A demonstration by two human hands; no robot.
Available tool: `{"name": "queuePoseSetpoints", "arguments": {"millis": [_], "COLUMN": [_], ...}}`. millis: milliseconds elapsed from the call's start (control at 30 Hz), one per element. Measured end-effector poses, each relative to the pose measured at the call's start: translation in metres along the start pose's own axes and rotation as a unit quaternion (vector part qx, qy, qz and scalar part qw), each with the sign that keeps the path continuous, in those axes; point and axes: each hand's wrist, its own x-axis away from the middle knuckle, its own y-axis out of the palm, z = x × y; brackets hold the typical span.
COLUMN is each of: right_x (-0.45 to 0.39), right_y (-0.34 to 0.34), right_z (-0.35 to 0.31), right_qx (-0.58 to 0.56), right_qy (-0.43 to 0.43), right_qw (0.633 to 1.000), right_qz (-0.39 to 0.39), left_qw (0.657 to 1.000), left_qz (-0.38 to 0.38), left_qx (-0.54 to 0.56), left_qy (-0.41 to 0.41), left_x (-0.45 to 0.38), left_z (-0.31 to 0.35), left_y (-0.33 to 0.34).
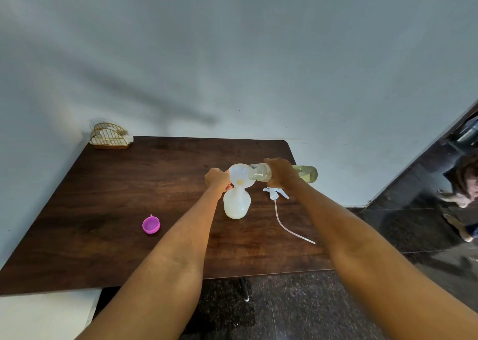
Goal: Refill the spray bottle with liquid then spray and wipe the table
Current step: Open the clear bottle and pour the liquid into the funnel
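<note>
The spray bottle point(236, 204), a frosted, translucent plastic flask with a rounded belly, stands upright near the middle of the dark wood-grain table point(129, 197). A white funnel point(239, 177) sits in its neck, so liquid goes in without spilling. The left hand point(217, 179) curls its fingers at the funnel's rim and the neck, likely to steady both. The right hand point(280, 171) is wrapped round a clear refill bottle point(261, 172), tipped almost level with its mouth over the funnel; the pale yellow liquid lies toward its far end. The white trigger head point(274, 193) with its thin, curved dip tube lies just right of the flask, unscrewed for filling. A pink cap point(151, 225) rests well to the left, mouth up. A wire napkin holder point(110, 136) stands at the far corner.
</note>
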Motion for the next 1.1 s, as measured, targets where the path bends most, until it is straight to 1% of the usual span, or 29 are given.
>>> {"name": "queuePoseSetpoints", "arguments": {"millis": [1100], "right_x": [0.0032], "right_y": [-0.0048], "right_z": [0.0025], "right_qx": [-0.003], "right_qy": [0.003], "right_qw": [1.000], "right_qz": [-0.003], "left_qw": [1.000], "left_qz": [0.010], "left_qx": [-0.023], "left_qy": [0.014], "left_x": [-0.0064], "left_z": [-0.0023], "left_y": [0.0007]}}
